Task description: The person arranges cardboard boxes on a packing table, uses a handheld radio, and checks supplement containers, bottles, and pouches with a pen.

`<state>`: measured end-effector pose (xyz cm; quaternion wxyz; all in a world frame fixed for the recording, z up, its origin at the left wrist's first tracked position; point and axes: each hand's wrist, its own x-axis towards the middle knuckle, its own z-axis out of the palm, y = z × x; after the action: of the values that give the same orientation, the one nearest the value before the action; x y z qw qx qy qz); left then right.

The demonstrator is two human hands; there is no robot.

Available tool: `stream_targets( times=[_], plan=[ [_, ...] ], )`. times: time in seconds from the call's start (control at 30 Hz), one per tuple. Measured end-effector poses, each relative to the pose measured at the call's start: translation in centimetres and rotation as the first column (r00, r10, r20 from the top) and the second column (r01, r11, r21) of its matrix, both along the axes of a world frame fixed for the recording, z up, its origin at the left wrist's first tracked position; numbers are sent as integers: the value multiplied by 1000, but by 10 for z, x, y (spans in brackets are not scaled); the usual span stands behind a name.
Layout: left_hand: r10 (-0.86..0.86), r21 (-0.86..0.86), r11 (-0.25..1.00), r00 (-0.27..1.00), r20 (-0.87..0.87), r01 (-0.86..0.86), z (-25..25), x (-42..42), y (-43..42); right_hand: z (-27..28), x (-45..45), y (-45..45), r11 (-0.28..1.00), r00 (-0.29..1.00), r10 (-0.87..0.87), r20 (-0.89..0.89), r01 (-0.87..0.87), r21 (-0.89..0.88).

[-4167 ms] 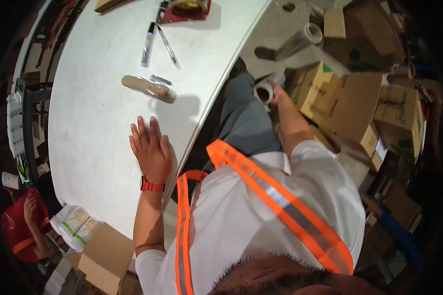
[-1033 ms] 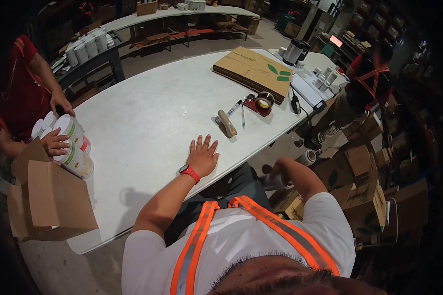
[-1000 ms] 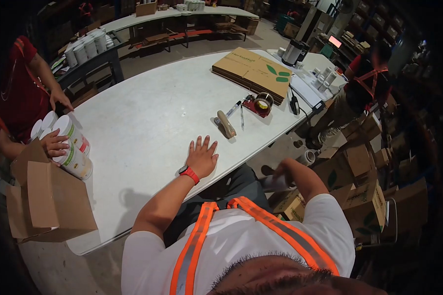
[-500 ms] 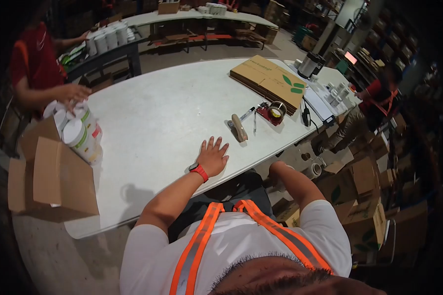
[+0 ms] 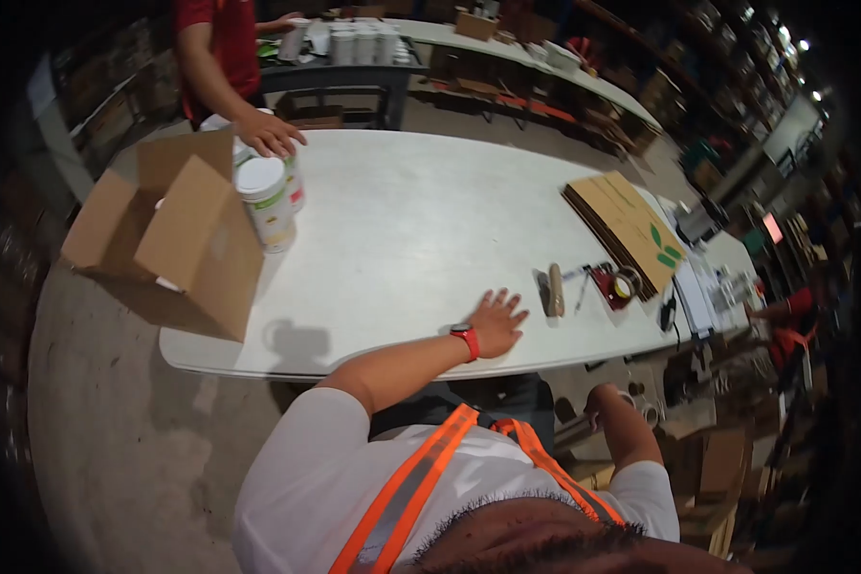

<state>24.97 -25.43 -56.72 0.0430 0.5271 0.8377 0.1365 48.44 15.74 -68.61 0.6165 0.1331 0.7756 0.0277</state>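
A pale, tube-like roll (image 5: 574, 432) is seen in a lying pose, lower than the near edge of the white table (image 5: 392, 230), toward its right part; it is partly hidden and blurred. The table top is flat and smooth, and its near left corner is rounded.

The table (image 5: 383, 191) is the brightest surface, evenly pale with no harsh glare. 1 soft-edged, blocky shadow (image 5: 297, 346) falls at its near left. Small lamps (image 5: 802, 45) shine as white points at far right, and 1 screen (image 5: 772, 227) glows pinkish red below them. The shelves (image 5: 727, 86) and floor (image 5: 153, 421) are dim. Wide-angle distortion bows the table's edges; the corners go black. The right hand (image 5: 603, 402) is dark and soft, perhaps from motion.
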Motion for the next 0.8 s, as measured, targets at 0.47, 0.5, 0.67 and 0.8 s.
stream_targets(
  times=[0.47, 0.5, 0.67, 0.8],
  plan=[
    [-2, 38, 999, 1000, 0, 2, -4, 0, 0, 28, 53, 71, 964, 976, 216, 9, -212, -163],
    [-1, 41, 999, 1000, 2, 1, -5, 0, 0, 25, 40, 54, 972, 980, 201, 3, -199, -125],
    [-3, 13, 1000, 1000, -25, 3, -6, -2, 2, 0, -20, -13, 971, 971, 225, -81, -230, -66],
    [5, 67, 998, 1000, -24, -4, -14, -1, 4, 13, 10, 6, 956, 969, 239, -68, -247, -157]
  ],
)
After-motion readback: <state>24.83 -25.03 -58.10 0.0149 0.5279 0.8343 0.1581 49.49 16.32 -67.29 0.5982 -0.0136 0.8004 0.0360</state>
